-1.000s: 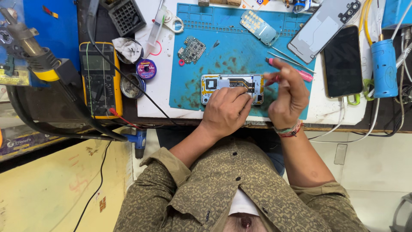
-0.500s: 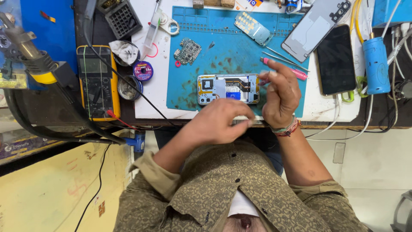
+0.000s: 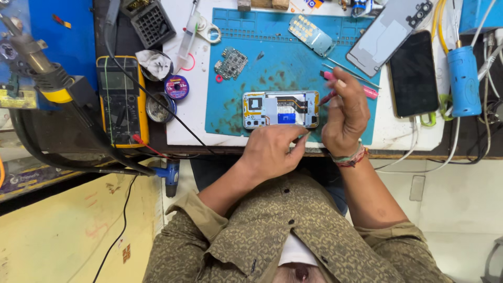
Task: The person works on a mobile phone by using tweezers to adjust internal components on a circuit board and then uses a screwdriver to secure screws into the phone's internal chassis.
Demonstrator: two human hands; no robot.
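Left hand sits at near edge of the surface, loosely curled, fingers pinched on a thin metal bit, too small to ID. Right hand just beside, grasping a pink tool. Opened phone lies on blue mat just beyond left hand. Farther back: circuit board, yellow multimeter off to left

A yellow-cased rectangular multimeter is lying at the left of the bench, its small grey-green screen sitting blank near its top end. A black glass-fronted smartphone is resting face up at the right, its dark screen showing nothing. A round purple-labelled solder spool is sitting just beside the multimeter.
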